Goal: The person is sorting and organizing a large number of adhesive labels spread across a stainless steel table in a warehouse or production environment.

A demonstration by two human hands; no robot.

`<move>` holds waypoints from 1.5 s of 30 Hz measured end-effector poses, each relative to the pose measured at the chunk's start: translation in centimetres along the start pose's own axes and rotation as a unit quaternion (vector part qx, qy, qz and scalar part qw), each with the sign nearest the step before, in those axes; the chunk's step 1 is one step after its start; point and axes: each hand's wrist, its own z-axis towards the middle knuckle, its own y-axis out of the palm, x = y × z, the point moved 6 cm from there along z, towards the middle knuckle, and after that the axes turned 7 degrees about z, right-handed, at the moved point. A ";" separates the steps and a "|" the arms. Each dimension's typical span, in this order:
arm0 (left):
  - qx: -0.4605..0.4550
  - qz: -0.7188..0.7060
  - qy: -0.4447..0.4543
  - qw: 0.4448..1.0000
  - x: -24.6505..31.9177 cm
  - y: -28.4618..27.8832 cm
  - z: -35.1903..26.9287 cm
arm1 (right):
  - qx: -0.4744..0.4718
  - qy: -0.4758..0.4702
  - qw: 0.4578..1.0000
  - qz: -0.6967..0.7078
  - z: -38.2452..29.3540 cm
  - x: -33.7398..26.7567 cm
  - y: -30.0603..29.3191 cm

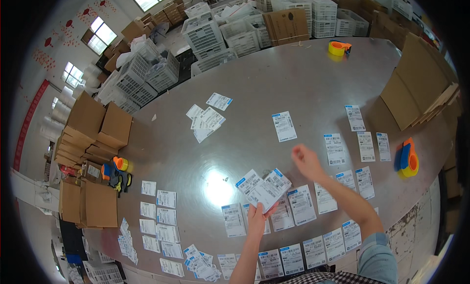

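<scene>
My left hand (258,218) grips a fanned stack of printed shipping labels (265,188) with blue top edges, held above the metal table. My right hand (307,162) is over the table to the right of that stack, its fingers curled and no label visible in them. Just beyond it a single label (284,127) lies flat. Rows of labels (302,205) are laid out beneath and around my arms. One row (292,259) runs along the near edge, partly covered by my left forearm. More labels (334,149) lie to the right.
Loose label piles lie at far centre (207,120) and near left (202,263), beside columns of labels (167,216). Tape dispensers rest at right (408,159), far edge (338,48) and left (123,164). Cardboard boxes (101,203) stand left; folded cardboard (418,82) stands right.
</scene>
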 end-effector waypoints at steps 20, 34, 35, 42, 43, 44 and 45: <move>0.042 0.036 -0.030 0.998 0.9 -3.2 -1.0 | -0.170 -0.011 0.907 -0.386 17.9 4.5 2.8; -0.052 0.045 -0.024 0.997 1.6 1.3 -1.6 | -0.492 0.021 0.870 0.020 2.2 -9.3 3.0; -0.060 0.043 -0.025 0.997 1.6 1.7 -1.8 | -0.509 -0.021 0.860 -0.001 1.2 -9.5 3.6; -0.095 0.081 -0.036 0.992 0.8 3.9 -2.6 | -0.489 -0.005 0.872 -0.015 -1.9 -9.8 3.0; -0.103 0.082 -0.038 0.991 0.6 4.0 -2.6 | -0.455 -0.046 0.889 -0.003 -1.6 -9.9 2.7; -0.085 0.072 -0.042 0.993 0.3 3.8 -2.5 | -0.420 -0.086 0.903 0.007 -1.3 -9.8 2.2; -0.068 0.062 -0.046 0.995 0.3 3.4 -2.5 | -0.360 -0.100 0.928 -0.003 0.0 -9.3 1.0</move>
